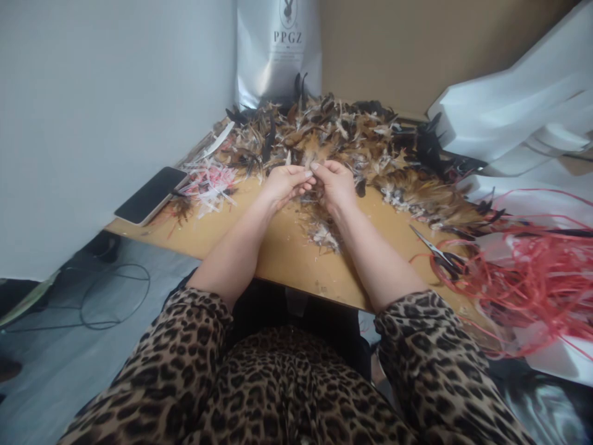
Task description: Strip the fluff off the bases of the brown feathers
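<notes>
My left hand (290, 185) and my right hand (336, 185) meet above the table's middle, thumbs and fingertips pinched close together. Brown feathers (315, 151) rise from between the fingertips; where they end and the pile behind begins is hard to make out. That big heap of loose brown, black and white feathers (370, 139) spreads right behind both hands. Below my right hand lies a small feather cluster (323, 237) with pale quill ends. Several more feathers lie in a tidier row (438, 201) to the right.
A phone (151, 196) and pink-white strip scraps (210, 182) lie on the table (278, 247) at left. Scissors (435, 250) rest at right beside tangled red plastic strips (537, 278). A silver bag (280, 62) stands behind the heap; a white box (504, 105) is at back right.
</notes>
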A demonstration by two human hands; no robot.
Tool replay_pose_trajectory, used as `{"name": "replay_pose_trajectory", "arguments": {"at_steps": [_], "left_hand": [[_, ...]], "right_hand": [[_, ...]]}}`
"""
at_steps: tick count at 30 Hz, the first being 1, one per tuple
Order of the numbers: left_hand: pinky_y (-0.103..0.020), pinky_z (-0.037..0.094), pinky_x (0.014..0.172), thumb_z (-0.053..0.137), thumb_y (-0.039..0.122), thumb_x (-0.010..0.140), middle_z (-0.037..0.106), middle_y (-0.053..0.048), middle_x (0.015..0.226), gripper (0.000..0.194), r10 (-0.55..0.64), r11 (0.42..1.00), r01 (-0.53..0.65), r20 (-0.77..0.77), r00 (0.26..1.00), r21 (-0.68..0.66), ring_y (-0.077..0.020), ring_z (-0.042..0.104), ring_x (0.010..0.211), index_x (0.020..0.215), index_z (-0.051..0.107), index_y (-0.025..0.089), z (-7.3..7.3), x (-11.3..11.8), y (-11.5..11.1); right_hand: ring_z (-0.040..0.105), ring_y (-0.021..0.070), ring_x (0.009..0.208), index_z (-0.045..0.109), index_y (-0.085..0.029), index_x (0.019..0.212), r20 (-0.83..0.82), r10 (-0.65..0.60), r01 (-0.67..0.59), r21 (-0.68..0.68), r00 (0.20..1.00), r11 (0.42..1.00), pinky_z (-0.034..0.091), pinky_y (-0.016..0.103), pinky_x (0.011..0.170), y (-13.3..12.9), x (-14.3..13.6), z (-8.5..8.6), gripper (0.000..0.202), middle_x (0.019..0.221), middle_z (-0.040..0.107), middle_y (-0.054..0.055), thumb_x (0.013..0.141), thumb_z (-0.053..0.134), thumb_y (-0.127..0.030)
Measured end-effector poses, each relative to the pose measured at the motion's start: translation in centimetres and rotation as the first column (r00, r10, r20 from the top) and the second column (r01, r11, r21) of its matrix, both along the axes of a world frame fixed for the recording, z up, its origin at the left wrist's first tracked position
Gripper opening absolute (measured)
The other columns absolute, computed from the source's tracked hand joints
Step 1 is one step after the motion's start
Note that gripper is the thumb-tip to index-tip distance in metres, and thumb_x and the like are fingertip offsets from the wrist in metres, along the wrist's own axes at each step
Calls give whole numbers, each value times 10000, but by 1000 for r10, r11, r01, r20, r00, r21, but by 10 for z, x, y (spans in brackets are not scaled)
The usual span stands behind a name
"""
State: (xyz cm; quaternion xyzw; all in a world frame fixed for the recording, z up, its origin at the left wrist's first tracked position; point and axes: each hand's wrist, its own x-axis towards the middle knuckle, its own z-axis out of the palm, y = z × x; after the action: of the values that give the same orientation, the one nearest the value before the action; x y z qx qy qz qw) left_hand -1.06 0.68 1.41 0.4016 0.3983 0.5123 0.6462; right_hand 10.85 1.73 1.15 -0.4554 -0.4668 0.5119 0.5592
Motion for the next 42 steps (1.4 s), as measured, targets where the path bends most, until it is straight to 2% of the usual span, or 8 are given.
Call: {"name": "replay_pose_trajectory", "arguments": {"at_steps": [7, 14, 18, 22, 28, 31, 36, 42], "left_hand": [[-99, 401, 446, 758, 183, 701, 662, -7, 604, 154, 137, 990, -137, 27, 990, -16, -11, 541, 444, 728, 633, 98, 2, -5, 4], [-88, 396, 452, 744, 215, 724, 659, 12, 619, 160, 234, 972, -231, 98, 967, -46, -3, 532, 454, 766, 623, 120, 1, -10, 11], [-89, 387, 451, 722, 199, 744, 667, 9, 639, 131, 232, 973, -229, 84, 969, -40, -1, 530, 462, 748, 618, 119, 1, -10, 11], [-97, 398, 458, 721, 184, 743, 673, 10, 653, 114, 256, 966, -250, 119, 959, -64, -5, 532, 464, 774, 626, 130, 1, -12, 12], [-82, 395, 448, 701, 164, 762, 675, 12, 647, 97, 253, 967, -244, 190, 949, -70, -3, 537, 464, 824, 632, 136, -3, -14, 14], [-88, 399, 454, 665, 129, 784, 671, 4, 643, 40, 209, 977, -198, 179, 961, -79, -8, 543, 473, 803, 630, 122, -2, -11, 11], [-103, 382, 444, 640, 88, 790, 675, -13, 654, 32, 127, 986, -111, 131, 983, -124, -15, 550, 487, 766, 625, 102, 0, -5, 5], [-103, 389, 451, 604, 69, 813, 670, -17, 641, 66, 63, 990, -47, 128, 990, -130, -18, 564, 490, 753, 624, 86, -1, -1, 3]], "right_hand": [[472, 94, 576, 626, -167, 692, 394, 81, -151, 150, 916, 977, 374, 225, 562, 9, 28, 7, 187, 591, 576, -18, 687, 691, -342], [562, 182, 672, 664, -187, 624, 964, 71, -378, 31, 255, 925, 410, 305, 686, 0, 33, 13, 44, 624, 626, 54, 643, 676, -150], [594, 218, 724, 635, -178, 580, 997, -8, -376, 35, 73, 926, 431, 328, 704, -5, 20, 4, 99, 619, 627, 97, 623, 676, -98], [561, 181, 630, 626, -175, 551, 978, 35, -372, 44, 204, 927, 430, 324, 679, -1, 23, 2, 121, 556, 585, 63, 631, 672, -98], [458, 79, 454, 623, -156, 583, 625, 244, -318, 7, 742, 948, 359, 224, 480, 10, 39, 9, 163, 507, 574, -7, 697, 681, -257], [469, 65, 444, 629, -149, 626, 336, 270, -275, -33, 902, 961, 334, 193, 421, 13, 39, 9, 228, 563, 622, 2, 660, 733, -349], [481, 53, 464, 589, -160, 622, 95, 223, -218, -54, 970, 974, 343, 169, 405, 14, 35, 7, 313, 601, 621, -14, 553, 803, -377], [406, 52, 425, 597, -168, 640, 110, 190, -191, -3, 976, 982, 292, 180, 400, 15, 29, 1, 305, 473, 507, -55, 562, 789, -393]]}}
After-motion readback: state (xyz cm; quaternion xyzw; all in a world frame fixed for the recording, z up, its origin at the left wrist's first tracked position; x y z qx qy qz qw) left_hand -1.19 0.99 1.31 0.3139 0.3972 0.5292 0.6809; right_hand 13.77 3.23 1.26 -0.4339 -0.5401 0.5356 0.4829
